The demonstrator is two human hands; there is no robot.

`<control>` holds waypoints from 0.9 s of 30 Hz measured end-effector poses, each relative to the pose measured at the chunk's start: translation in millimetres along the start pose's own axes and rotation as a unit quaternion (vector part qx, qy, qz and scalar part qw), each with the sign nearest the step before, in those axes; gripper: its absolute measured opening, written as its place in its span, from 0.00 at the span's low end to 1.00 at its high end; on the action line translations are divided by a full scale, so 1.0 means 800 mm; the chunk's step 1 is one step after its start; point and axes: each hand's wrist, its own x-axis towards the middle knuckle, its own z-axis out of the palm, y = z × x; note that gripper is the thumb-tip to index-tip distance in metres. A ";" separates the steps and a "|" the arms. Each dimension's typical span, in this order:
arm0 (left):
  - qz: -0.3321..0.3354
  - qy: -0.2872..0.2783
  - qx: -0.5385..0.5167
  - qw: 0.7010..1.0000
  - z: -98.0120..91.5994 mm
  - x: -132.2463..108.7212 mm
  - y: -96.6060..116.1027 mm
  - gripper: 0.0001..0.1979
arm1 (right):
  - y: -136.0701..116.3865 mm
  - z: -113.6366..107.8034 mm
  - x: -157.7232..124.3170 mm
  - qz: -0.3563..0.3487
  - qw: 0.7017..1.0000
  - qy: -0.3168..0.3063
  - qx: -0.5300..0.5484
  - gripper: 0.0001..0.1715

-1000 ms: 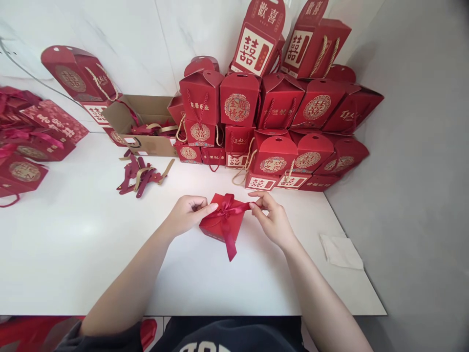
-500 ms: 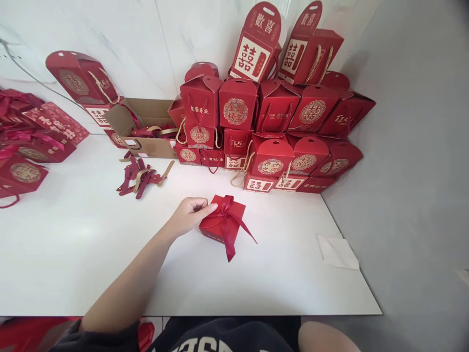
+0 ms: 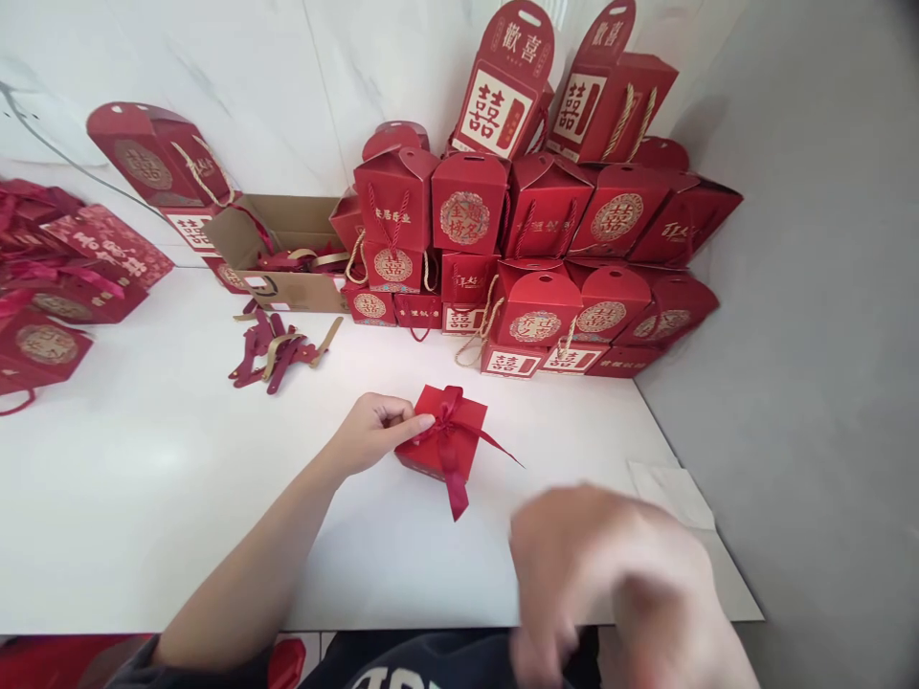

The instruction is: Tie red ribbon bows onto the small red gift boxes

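Note:
A small red gift box (image 3: 470,413) rests on the white table in front of me. A dark red satin ribbon (image 3: 452,469) is tied round it in a bow, with its tails hanging over the front and right side. My left hand (image 3: 377,431) is at the box's left side, fingers curled and thumb pressed against the ribbon at the bow; the fingertips are hidden. Nearer the camera, to the right of the box and apart from it, my right hand (image 3: 595,565) is smeared by motion, so its fingers cannot be made out.
Red boxes with cord handles (image 3: 538,306) are stacked against the back wall. Left of them stands an open cardboard carton (image 3: 302,290) with strips inside. Loose dark red and gold strips (image 3: 277,352) lie before it. More red boxes (image 3: 50,344) are at far left; white paper (image 3: 671,488) lies right.
My right hand has come into view, rising from the lower right. My left hand stays at the bow, its thumb slightly further over the ribbon. The view has shifted a little.

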 end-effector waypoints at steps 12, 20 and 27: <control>0.022 0.124 0.038 0.991 -0.016 0.000 0.001 0.23 | 0.162 -0.085 -0.055 0.331 0.785 0.368 -0.372 0.14; 0.012 0.125 0.112 0.986 -0.011 -0.002 0.003 0.28 | 0.158 -0.005 -0.061 0.440 0.789 0.152 -0.400 0.36; -0.009 0.114 0.152 0.982 -0.014 -0.005 0.003 0.27 | 0.036 0.145 -0.184 0.515 0.817 0.097 -0.240 0.33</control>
